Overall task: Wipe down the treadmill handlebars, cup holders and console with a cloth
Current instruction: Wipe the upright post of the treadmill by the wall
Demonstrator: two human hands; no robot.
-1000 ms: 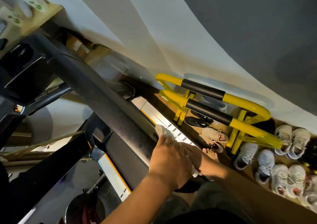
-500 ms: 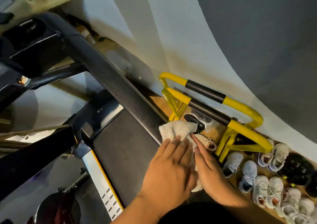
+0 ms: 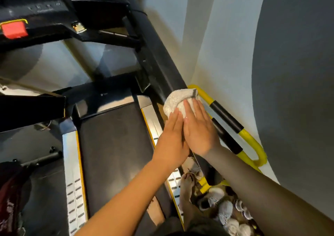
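A treadmill belt (image 3: 112,145) is lying under the forearms, with shoes (image 3: 226,210) heaped to its right. The left hand (image 3: 171,141) and right hand (image 3: 198,132) are pressing flat, fingers straight and side by side, on a white cloth (image 3: 179,100) draping over the black handlebar (image 3: 159,54). Beyond, the console (image 3: 54,18) is showing a red button (image 3: 14,29).

A pale wall (image 3: 226,36) runs along the right, crossed by a broad dark shadow. A yellow-and-black rail (image 3: 253,141) stands against it, with pale sneakers (image 3: 225,208) heaped nearby.
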